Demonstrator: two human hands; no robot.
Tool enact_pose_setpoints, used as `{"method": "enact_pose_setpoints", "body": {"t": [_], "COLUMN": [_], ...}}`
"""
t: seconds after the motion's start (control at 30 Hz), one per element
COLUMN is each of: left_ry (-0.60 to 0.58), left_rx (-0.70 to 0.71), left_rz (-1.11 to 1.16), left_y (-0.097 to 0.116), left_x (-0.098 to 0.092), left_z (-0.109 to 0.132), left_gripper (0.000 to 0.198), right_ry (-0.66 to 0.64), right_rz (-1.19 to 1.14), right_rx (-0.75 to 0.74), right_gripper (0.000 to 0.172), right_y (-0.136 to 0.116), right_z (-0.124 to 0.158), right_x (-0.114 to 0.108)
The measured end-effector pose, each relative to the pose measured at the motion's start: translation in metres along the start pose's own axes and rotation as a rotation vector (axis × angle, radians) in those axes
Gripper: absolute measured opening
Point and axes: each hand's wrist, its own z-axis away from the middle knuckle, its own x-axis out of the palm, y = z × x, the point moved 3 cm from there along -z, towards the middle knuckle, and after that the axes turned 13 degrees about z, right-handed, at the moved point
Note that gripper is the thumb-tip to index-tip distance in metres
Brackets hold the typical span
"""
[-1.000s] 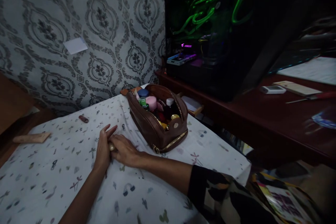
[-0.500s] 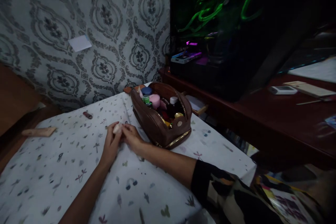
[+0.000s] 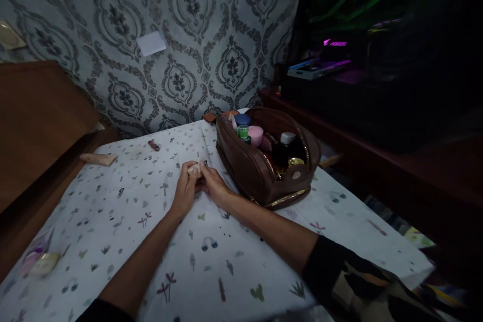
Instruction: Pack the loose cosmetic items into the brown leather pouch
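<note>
My left hand [image 3: 184,188] is closed around a small pale, whitish item [image 3: 193,168], whose kind I cannot make out. From the right, the fingers of my right hand [image 3: 214,183] pinch at the same item, partly hiding it. Just beyond my right hand stands a brown toiletry bag [image 3: 245,171], unzipped and wide open. Inside it are a pink jar [image 3: 255,136], a green-capped container [image 3: 243,133], a blue round lid [image 3: 242,119], a dark bottle with a grey-white cap [image 3: 288,138] and a gold round piece [image 3: 296,162].
A patterned white cloth [image 3: 211,282] covers the surface. On it lie a beige tube [image 3: 98,159], a small reddish tube [image 3: 154,146], a cream-coloured container [image 3: 44,264] and a purple-pink packet [image 3: 35,254]. A dark computer case [image 3: 377,85] with green lights stands on the desk at right.
My view has swung left, so everything sits further right and the cream container and purple packet now show at lower left. Both hands stay together on the pale item.
</note>
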Motion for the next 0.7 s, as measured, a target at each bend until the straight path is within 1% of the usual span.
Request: {"method": "enact_pose_setpoints", "body": {"t": [0.1,0.17,0.23,0.3,0.4,0.53,0.63,0.7], "left_ry": [0.051,0.073,0.078,0.073,0.075,0.082,0.038,0.036], "left_rx": [0.053,0.050,0.042,0.076,0.161,0.179,0.231,0.248], "left_rz": [-0.039,-0.030,-0.008,-0.009,-0.033,-0.072,-0.199,-0.317], "left_y": [0.0009,0.0002,-0.0003,0.0007,0.0033,0.0036,0.0058,0.0082], "left_x": [-0.0028,-0.0046,-0.0059,-0.0068,-0.0087,-0.0101,-0.0077,-0.0065], "left_z": [-0.0014,-0.0029,-0.0044,-0.0056,-0.0070,-0.0080,-0.0064,-0.0039], "left_gripper": [0.047,0.049,0.048,0.046,0.042,0.036,0.033,0.032], "right_ry": [-0.033,-0.061,-0.092,-0.107,-0.057,0.038,0.072,0.072], "right_rz": [0.000,-0.008,-0.019,-0.035,-0.053,-0.029,0.004,0.027], "right_rx": [-0.006,-0.002,0.007,0.015,0.034,0.047,0.011,-0.010], "right_gripper": [0.051,0.052,0.053,0.054,0.055,0.052,0.049,0.046], "right_y": [-0.0050,-0.0069,-0.0074,-0.0071,-0.0060,-0.0057,-0.0065,-0.0064], "right_z": [0.0034,0.0047,0.0054,0.0054,0.0039,0.0020,0.0022,0.0033], "right_x": [0.0025,0.0045,0.0065,0.0075,0.0061,0.0023,0.0014,0.0024]}}
